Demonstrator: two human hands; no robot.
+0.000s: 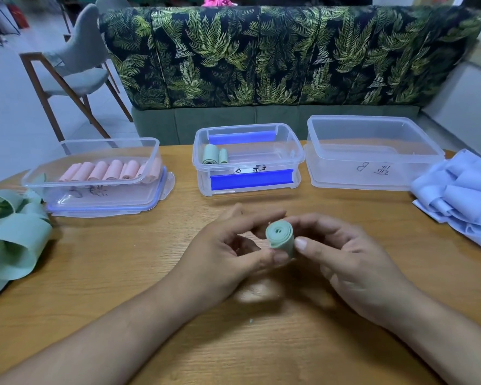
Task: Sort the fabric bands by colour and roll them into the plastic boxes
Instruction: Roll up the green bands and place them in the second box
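Note:
A rolled green fabric band sits between my two hands above the middle of the wooden table. My left hand pinches it from the left with thumb and fingers. My right hand pinches it from the right, thumb on its front. The left plastic box holds several pink rolls. In the middle box stand two green rolls. The right box has nothing in it. Loose green bands lie at the left edge, and loose pale blue bands lie at the right.
Each box stands on its lid on the table. Behind the table is a leaf-patterned sofa. A grey chair stands at the back left.

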